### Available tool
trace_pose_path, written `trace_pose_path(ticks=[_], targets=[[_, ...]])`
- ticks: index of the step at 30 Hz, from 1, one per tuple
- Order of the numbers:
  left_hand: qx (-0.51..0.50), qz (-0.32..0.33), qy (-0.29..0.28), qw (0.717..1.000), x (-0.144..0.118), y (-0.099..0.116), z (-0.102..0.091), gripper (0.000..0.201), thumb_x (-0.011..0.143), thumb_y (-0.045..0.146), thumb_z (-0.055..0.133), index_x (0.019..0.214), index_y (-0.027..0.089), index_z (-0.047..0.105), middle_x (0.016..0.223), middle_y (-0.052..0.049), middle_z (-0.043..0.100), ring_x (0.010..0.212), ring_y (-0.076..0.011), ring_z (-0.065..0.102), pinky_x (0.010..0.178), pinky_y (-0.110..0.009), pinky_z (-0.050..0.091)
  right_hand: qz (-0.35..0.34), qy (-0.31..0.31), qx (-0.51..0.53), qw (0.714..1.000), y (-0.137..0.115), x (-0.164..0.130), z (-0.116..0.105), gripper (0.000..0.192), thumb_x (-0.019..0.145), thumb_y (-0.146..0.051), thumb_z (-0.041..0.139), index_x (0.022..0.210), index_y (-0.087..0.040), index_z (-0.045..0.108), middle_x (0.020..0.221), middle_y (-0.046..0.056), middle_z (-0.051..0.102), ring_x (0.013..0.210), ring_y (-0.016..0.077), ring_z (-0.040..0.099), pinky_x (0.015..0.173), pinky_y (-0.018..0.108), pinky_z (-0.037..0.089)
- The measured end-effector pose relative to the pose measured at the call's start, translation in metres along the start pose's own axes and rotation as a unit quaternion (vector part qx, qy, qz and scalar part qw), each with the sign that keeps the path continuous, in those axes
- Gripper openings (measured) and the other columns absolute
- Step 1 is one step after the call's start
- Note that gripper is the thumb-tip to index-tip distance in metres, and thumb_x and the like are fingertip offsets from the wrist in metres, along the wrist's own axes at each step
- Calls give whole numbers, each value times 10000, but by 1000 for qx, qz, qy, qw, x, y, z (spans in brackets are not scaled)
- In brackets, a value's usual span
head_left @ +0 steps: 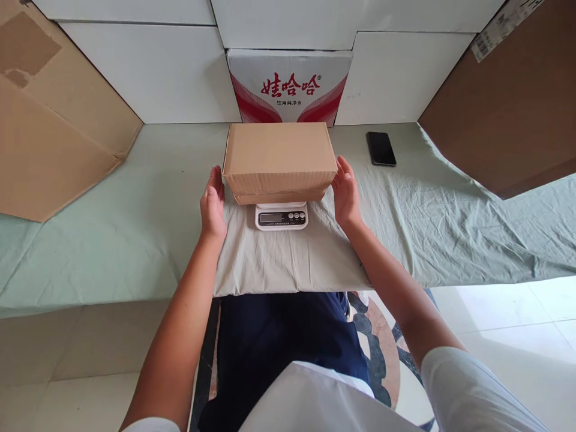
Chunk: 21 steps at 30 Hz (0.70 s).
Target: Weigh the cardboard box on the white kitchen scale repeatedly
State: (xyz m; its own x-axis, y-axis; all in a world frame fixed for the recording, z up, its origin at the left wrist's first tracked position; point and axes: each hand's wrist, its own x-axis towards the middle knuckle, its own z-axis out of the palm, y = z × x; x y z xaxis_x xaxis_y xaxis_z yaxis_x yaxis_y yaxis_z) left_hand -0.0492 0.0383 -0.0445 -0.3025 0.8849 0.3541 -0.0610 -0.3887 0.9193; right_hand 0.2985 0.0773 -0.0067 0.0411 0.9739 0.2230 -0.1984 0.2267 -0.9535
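Note:
A closed brown cardboard box [279,150] rests on a small white digital scale [282,227], whose platform it mostly covers. The scale's front panel, with a dark display and round buttons, shows below the box; no reading can be made out. My left hand [213,205] is upright beside the box's left side, its fingers stretched out and the palm turned inward. On the other side, my right hand [346,191] is open with its fingers along the box's right edge. Whether the fingertips touch the cardboard I cannot tell. Neither hand grips it.
A black phone [381,149] lies on the pale green tablecloth [180,240] at the right. Behind stand white boxes [148,72] and a red-and-white printed carton [290,90]. Large brown cardboard pieces flank the table at left [58,120] and right [504,114].

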Motion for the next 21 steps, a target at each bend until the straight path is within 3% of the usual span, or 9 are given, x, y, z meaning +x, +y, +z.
trace_pose_path(ticks=[7, 21], targets=[[-12, -10, 0, 1000, 0, 0, -1, 1004, 837, 989, 684, 1623, 366, 684, 1861, -47, 497, 1804, -337, 332, 1506, -509, 283, 16, 23, 37, 999, -3, -1, 4, 828, 738, -889, 744, 1407, -411, 649, 1729, -10, 642, 1735, 355, 488, 1520, 660, 283], [6, -6, -7, 1000, 0, 4, 0, 1013, 846, 1004, 644, 1627, 360, 676, 1869, -65, 482, 1810, -362, 313, 1503, -525, 264, 3, 5, 24, 1000, 0, -2, 3, 751, 848, -836, 667, 1456, -397, 621, 1742, 11, 621, 1721, 333, 499, 1503, 628, 312]])
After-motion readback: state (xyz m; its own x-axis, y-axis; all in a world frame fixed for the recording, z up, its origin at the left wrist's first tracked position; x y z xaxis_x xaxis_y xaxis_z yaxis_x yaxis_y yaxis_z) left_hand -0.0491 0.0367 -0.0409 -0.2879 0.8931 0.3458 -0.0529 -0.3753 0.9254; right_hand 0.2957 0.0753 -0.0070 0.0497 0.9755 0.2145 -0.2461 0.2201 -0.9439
